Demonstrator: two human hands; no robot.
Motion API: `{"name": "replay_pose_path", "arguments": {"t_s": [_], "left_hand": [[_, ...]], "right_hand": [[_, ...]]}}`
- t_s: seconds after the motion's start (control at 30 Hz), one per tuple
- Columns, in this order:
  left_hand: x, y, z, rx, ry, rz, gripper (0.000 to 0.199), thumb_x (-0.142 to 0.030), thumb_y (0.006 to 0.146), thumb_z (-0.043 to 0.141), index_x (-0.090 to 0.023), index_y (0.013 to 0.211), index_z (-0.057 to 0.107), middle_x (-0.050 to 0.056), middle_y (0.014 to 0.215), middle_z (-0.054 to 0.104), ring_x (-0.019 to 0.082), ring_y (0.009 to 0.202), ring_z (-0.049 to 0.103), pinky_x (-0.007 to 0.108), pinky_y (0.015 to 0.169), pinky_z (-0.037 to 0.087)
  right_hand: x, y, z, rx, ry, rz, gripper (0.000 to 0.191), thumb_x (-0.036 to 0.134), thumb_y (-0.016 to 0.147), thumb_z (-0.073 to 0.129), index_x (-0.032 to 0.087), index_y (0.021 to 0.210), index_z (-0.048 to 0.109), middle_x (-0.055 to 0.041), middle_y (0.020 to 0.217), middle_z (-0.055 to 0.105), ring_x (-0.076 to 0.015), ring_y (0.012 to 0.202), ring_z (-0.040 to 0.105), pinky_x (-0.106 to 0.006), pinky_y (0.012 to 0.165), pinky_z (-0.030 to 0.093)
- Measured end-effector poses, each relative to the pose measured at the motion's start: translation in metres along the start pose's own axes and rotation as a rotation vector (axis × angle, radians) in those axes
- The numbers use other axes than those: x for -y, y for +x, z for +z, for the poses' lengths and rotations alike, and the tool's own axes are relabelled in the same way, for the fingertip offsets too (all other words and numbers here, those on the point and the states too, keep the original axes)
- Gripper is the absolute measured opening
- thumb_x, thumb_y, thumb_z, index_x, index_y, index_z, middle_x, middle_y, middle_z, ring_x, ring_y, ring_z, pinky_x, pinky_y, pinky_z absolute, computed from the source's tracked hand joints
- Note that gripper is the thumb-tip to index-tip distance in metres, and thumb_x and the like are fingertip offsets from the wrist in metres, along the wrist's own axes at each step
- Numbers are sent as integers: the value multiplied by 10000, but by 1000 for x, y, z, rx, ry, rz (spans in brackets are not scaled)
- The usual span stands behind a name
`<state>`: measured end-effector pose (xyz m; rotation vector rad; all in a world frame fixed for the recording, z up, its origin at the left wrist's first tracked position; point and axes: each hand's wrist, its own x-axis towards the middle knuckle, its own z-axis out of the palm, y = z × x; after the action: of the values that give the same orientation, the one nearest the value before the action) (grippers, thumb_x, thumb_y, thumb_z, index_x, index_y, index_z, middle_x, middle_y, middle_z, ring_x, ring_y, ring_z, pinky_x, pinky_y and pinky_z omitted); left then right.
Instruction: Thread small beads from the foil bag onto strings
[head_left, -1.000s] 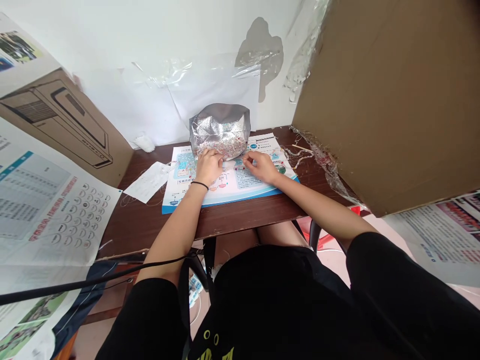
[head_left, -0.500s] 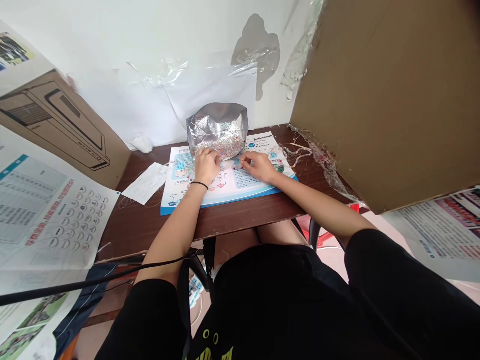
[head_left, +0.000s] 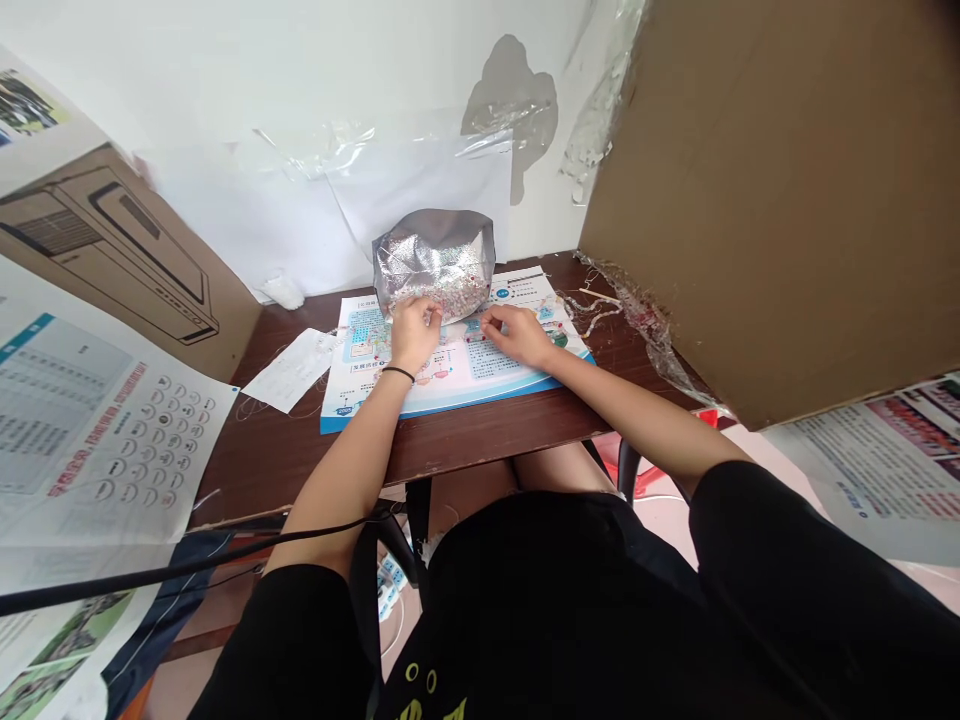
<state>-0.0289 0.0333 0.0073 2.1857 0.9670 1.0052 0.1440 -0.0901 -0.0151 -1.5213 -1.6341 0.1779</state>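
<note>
My left hand (head_left: 415, 335), a dark band at its wrist, is at the front lower edge of a silvery bag (head_left: 431, 262) holding many tiny coloured beads (head_left: 457, 297). Its thumb and fingers are pinched together; what lies between them is too small to make out. To the right, my right hand (head_left: 519, 336) rests on a printed sheet (head_left: 491, 362), its thumb and forefinger also closed in a pinch. Small coloured specks like threaded beads lie across the sheet between the hands, but the thread itself is hard to see.
A white paper slip (head_left: 291, 370) lies left of the sheet on the brown table (head_left: 450, 437). Thin beaded strands (head_left: 600, 312) lie at the right, beside a large cardboard panel (head_left: 772, 200). Another cardboard box (head_left: 135, 250) stands left. A black cable (head_left: 225, 555) crosses the left arm.
The left hand's fingers have shifted slightly near the bag's edge. My right hand keeps almost the same place and pinch. The whole view has moved a little.
</note>
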Motion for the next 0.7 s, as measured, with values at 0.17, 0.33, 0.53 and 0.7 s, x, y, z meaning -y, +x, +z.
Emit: {"name": "replay_pose_path", "arguments": {"t_s": [0.17, 0.33, 0.53, 0.7], "left_hand": [[-30, -15, 8, 113, -687, -369, 49, -156, 875, 659, -193, 846, 671, 27, 852, 724, 117, 744, 633, 278, 739, 505], [-42, -28, 17, 246, -942, -508, 83, -171, 849, 735, -175, 822, 656, 15, 794, 727, 78, 687, 627, 225, 678, 486], [-42, -30, 19, 280, -976, -548, 143, -130, 830, 752, -170, 771, 628, 9, 754, 709, 76, 670, 623, 231, 676, 486], [-41, -29, 21, 313, -987, -558, 164, -46, 808, 722, -163, 751, 622, -3, 735, 692, 63, 651, 586, 223, 666, 471]], "right_hand": [[-1, 0, -1, 10, -34, 28, 113, 210, 898, 539, 201, 845, 638, -23, 782, 671, -163, 722, 575, -294, 741, 418], [2, 0, -3, -11, -20, 36, 122, 234, 915, 545, 201, 854, 647, -28, 814, 687, -166, 739, 566, -299, 745, 415], [7, 1, -7, -85, -2, 61, 108, 225, 907, 555, 218, 832, 633, -27, 835, 700, -179, 777, 587, -315, 773, 436], [13, 2, -11, -113, 69, 73, 123, 240, 910, 551, 216, 813, 622, -22, 828, 702, -171, 765, 597, -318, 790, 458]]}}
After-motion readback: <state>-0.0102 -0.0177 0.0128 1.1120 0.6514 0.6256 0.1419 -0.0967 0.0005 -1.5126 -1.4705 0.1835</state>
